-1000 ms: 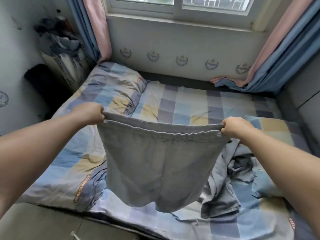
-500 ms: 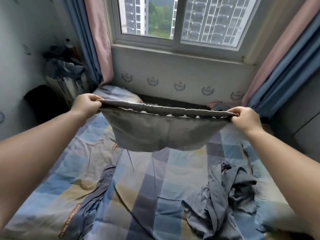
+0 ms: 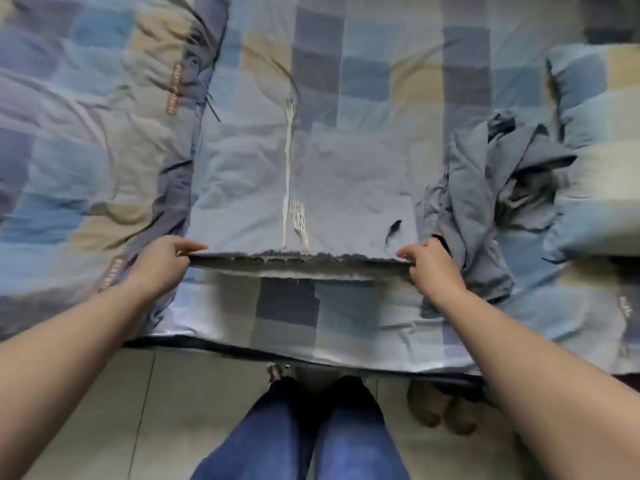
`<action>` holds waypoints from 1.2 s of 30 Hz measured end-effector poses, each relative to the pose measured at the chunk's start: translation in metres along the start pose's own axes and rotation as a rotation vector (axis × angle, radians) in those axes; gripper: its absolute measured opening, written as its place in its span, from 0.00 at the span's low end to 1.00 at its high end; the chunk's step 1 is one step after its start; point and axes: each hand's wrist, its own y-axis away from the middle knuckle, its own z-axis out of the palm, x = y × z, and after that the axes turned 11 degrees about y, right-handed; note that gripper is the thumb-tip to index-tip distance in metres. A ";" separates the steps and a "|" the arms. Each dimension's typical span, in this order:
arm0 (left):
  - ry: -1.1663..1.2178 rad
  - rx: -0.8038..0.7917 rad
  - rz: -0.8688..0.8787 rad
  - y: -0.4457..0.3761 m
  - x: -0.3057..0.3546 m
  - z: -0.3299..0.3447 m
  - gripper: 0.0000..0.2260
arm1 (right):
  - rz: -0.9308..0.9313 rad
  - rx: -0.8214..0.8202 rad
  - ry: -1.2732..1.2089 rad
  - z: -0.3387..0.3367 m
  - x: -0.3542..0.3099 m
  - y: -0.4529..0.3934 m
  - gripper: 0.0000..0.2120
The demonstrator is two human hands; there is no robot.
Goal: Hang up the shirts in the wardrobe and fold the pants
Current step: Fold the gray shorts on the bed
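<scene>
On the checked bed sheet (image 3: 374, 81), a pair of grey shorts (image 3: 332, 188) is spread flat, legs pointing away from the person and the waistband (image 3: 298, 263) nearest the bed's edge. The fabric is soft, pale grey and lightly creased, with a gathered, elasticated waistband that is seen darker along its stretched rim. Two cream drawstrings (image 3: 287, 174) with frayed, tasselled ends lie across the front. The waistband's left corner is pinched by the left hand (image 3: 166, 265), fingers curled round the cloth, and its right corner is gripped likewise by the right hand (image 3: 429, 263), so that the band is pulled taut between them. Just beside the shorts on the right, a crumpled blue-grey garment (image 3: 485, 202) is heaped in loose folds. A quilted duvet (image 3: 86, 133) in blue, beige and purple squares is bunched on the left, and a matching pillow (image 3: 595, 150) is seen at the right.
</scene>
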 end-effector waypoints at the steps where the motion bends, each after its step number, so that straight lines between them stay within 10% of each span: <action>1: -0.058 -0.023 -0.010 0.003 -0.019 0.020 0.20 | -0.009 -0.054 0.016 0.029 0.003 0.000 0.18; 19: -0.277 -0.579 -0.285 0.037 -0.139 0.147 0.15 | -0.203 -0.887 0.664 0.193 -0.002 -0.003 0.17; 28: -0.091 -0.407 -0.350 0.004 -0.151 0.124 0.13 | -0.483 -0.486 0.711 0.165 -0.110 -0.077 0.05; 36: 0.148 -0.198 -0.407 -0.034 -0.182 0.131 0.24 | -0.709 -0.196 0.518 0.160 -0.262 -0.156 0.16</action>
